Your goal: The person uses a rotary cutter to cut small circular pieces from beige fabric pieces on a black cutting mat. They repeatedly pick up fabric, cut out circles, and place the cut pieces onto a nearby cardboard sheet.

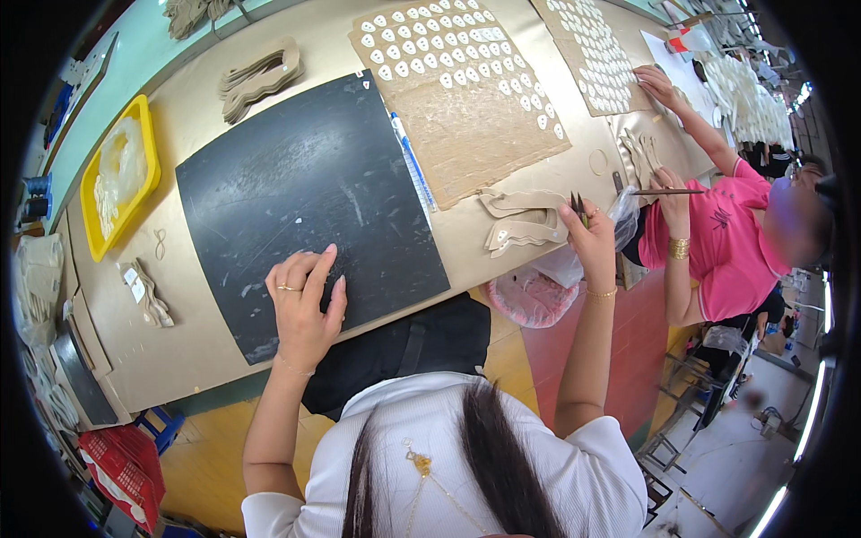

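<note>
My left hand (305, 298) rests over the black mat (314, 161), fingers a little apart and nothing held. A tiny white piece (299, 221) lies on the mat just beyond its fingertips. To the right, my right hand (592, 240) is closed around a small dark tool with two pointed tips (578, 206); whether it is snips or tweezers I cannot make out. Beside that hand, beige shaped pieces (525, 235) lie at the table's near edge. Past the mat, a brown sheet (475, 152) carries rows of small white pieces (435, 61).
A yellow tray (148, 193) with a plastic bag stands at the left, near a small beige bundle (148, 294). Stacked beige pieces (260, 76) lie behind the mat; a blue-and-white pen (400, 133) lies at its right. A person in a pink shirt (717, 242) works at the right.
</note>
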